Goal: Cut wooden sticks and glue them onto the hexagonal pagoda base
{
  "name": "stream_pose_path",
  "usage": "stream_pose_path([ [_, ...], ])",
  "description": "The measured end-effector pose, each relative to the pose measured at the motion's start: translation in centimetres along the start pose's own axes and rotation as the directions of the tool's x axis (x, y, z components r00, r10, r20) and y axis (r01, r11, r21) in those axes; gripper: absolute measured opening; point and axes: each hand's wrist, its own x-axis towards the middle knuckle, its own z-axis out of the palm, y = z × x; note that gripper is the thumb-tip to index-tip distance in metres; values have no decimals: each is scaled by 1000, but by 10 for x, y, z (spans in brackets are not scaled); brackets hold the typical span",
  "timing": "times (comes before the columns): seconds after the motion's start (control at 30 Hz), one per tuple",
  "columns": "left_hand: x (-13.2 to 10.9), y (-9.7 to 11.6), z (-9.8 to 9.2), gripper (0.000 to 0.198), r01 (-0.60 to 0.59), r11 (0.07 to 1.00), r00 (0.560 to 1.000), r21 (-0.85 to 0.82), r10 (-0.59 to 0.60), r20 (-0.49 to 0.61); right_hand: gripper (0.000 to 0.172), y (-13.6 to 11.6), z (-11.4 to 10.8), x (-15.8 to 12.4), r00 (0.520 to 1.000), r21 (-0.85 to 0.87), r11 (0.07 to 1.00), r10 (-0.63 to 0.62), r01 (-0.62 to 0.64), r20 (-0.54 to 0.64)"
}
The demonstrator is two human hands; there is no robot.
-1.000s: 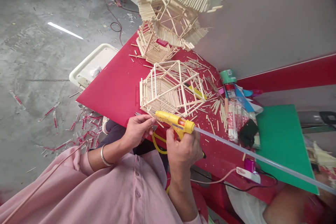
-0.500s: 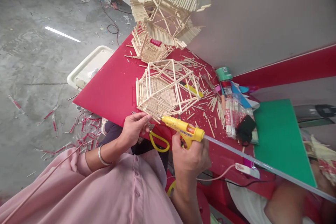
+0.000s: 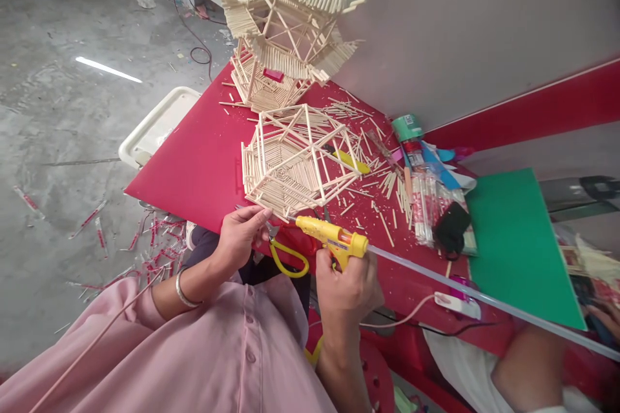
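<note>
My right hand (image 3: pixel 346 287) is wrapped round the grip of a yellow hot glue gun (image 3: pixel 329 235). A long clear glue stick (image 3: pixel 436 277) runs out of its back end. The nozzle points left, close to my left hand (image 3: pixel 242 232), whose thumb and fingers are closed on a thin wooden stick (image 3: pixel 279 215). Just beyond both hands stands a hexagonal frame of wooden sticks (image 3: pixel 285 174) with a slatted base. Yellow-handled scissors (image 3: pixel 290 264) show under my left hand; whether that hand also touches them I cannot tell.
On the red table (image 3: pixel 194 161), a tiered stick model (image 3: pixel 295 32) stands at the back. Loose sticks (image 3: pixel 387 193), a yellow cutter (image 3: pixel 353 162), packed sticks (image 3: pixel 426 206) and a green board (image 3: pixel 523 251) lie to the right. A power strip (image 3: pixel 458 304) sits near another person's leg (image 3: pixel 530 364).
The view has shifted slightly, so the table and models sit a little further left. Both hands keep their grips, and the nozzle stays near the stick's end.
</note>
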Motion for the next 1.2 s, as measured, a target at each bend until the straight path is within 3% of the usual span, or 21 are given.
stream_pose_path([
  [0.5, 0, 0, 2, 37, -20, 1000, 999, 21, 21, -28, 13, 4, 5, -9, 994, 90, 994, 52, -61, 95],
  [0.93, -1, 1, 3, 37, -2, 1000, 999, 15, 2, -35, 39, 2, 6, -9, 985, 226, 965, 99, -130, 144],
  [1.07, 0, 1, 3, 37, -13, 1000, 999, 20, 13, -34, 39, 3, 6, -8, 974, 290, 935, 161, -202, 160],
  [1.2, -2, 3, 5, 38, -7, 1000, 999, 20, 8, -44, 45, 9, 4, -7, 930, 391, 859, 224, -330, 292],
])
